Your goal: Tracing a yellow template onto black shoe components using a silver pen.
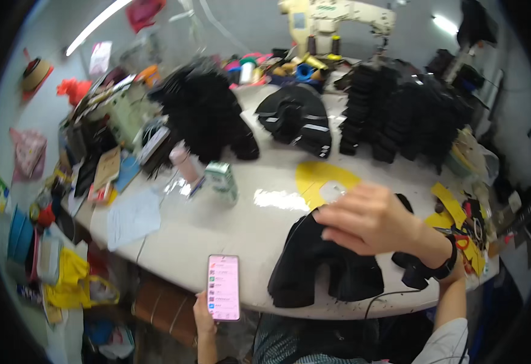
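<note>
One flat, rectangular phone [223, 288] in left hand [203, 315]

Arrangement about the table [180, 233].
Phone [224, 288] in left hand [203, 315], near edge; fabric piece [299, 267] to its right; sewing machine [345, 12] behind.

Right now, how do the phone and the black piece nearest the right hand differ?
The phone is in the left hand; the black piece lies on the table. The phone is rectangular with a lit screen; the black piece is arched and looks larger. Both are near the table edge.
</note>
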Motion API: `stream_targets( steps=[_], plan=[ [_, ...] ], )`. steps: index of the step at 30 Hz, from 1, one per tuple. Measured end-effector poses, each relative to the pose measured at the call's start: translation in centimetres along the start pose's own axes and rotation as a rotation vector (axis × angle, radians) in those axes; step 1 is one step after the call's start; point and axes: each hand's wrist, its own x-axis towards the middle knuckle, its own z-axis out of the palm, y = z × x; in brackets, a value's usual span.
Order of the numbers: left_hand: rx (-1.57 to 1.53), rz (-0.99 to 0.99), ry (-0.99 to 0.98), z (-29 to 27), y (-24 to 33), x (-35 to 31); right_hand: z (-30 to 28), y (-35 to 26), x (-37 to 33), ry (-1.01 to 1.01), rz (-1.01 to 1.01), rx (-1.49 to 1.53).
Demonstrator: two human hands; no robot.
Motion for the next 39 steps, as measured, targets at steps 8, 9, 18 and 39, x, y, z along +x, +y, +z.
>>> stream_targets(
  steps=[8, 9, 18, 39],
  plan=[
    [0.303, 0.231, -0.099, 1.7, 0.9, 5.2, -6.6, -2.3, -21.7, -0.406, 0.474, -0.187],
    [0.298, 0.225, -0.153, 0.4, 0.0, 6.6, -7.5, -3.7, -24.4, -0.5, 0.601, -0.186],
    [1.594, 0.816, 0.008, -2.4, -1.9, 9.9, -3.2, -29.0, -40.2, -0.972, 1.955, 0.367],
    [1.624, 0.578, -0.204, 2.7, 1.4, 7.5, 13.4, -52.6, -48.8, -1.128, 1.79, 0.608]
  ],
)
